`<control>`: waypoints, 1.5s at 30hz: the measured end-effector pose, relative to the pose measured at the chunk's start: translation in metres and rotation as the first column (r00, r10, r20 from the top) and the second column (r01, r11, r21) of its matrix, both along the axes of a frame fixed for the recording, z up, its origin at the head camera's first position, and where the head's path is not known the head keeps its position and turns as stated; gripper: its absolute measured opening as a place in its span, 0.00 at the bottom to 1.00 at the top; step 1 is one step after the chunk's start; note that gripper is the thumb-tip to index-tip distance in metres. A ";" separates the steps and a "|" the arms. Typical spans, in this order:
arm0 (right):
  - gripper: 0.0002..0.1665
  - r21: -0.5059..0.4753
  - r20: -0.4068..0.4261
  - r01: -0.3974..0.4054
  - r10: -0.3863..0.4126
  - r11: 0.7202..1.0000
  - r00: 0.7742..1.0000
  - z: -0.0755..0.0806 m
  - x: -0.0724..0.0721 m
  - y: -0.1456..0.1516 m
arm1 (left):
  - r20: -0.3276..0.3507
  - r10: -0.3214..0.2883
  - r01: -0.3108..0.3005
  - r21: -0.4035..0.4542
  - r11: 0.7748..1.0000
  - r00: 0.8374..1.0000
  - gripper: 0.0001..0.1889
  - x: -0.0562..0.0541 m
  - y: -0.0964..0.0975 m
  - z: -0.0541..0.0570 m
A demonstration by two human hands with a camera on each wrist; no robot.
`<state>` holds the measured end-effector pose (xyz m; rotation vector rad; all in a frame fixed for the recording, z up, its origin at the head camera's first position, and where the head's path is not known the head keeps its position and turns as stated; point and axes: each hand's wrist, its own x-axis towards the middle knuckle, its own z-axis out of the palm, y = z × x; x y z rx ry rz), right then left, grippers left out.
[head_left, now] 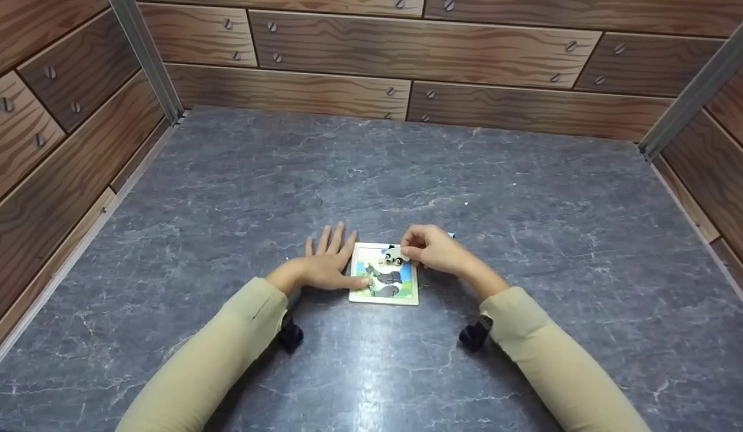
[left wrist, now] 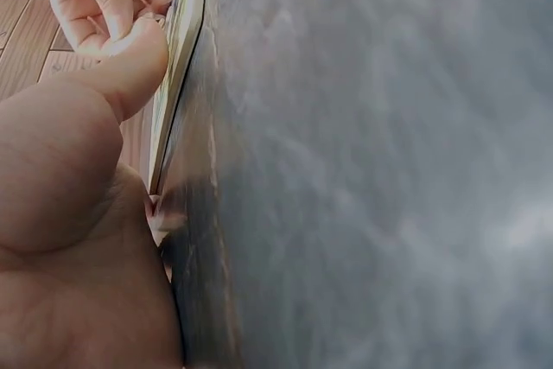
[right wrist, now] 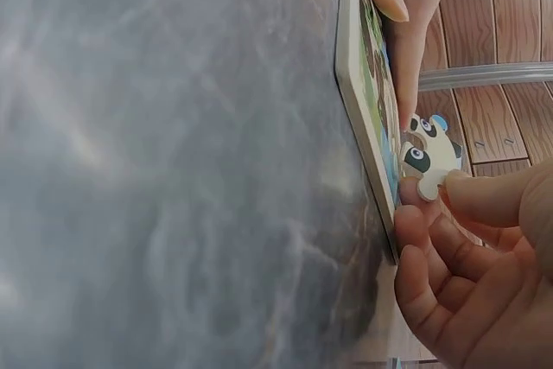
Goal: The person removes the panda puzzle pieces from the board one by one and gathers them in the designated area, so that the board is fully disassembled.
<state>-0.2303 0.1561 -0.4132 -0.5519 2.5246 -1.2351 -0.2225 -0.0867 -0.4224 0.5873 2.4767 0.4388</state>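
A panda-face jigsaw piece (right wrist: 439, 160) is pinched between the thumb and fingers of my right hand (head_left: 434, 249). In the head view this piece stands tilted over the upper right part of a small framed puzzle board (head_left: 354, 297). The board shows a panda picture in green, blue and grey, with a pale patch near its top. My left hand (head_left: 326, 267) lies spread on the table along the board's left side, its thumb (head_left: 360, 282) straight across the board's left edge. In the right wrist view, the left hand's fingers appear behind the board.
The board lies on a grey marbled table (head_left: 257, 162). Wood-patterned walls (head_left: 437, 54) stand at the back and both sides, with metal posts (head_left: 149, 60) at the corners. A small bluish thing (head_left: 451, 235) shows just behind the right hand.
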 end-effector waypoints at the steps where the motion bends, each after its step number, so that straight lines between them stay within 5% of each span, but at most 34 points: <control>1: 0.03 0.000 0.005 0.000 0.000 1.000 1.000 0.001 0.000 0.001 | -0.004 -0.003 0.003 0.006 1.000 1.000 0.55 0.000 -0.001 0.000; 17: 0.06 -0.040 0.006 0.065 -0.065 0.997 0.998 0.016 0.006 0.046 | -0.029 -0.072 0.074 0.076 0.994 0.997 0.64 0.003 -0.011 0.002; 26: 0.10 -0.063 -0.020 0.118 -0.120 0.991 0.993 0.018 0.006 0.084 | -0.005 -0.065 0.065 0.085 0.994 0.998 0.64 0.003 -0.012 0.002; 45: 0.10 0.018 -0.011 0.251 -0.251 0.968 0.968 0.006 -0.007 0.138 | 0.022 -0.059 0.057 0.074 0.996 0.998 0.65 0.002 -0.011 0.002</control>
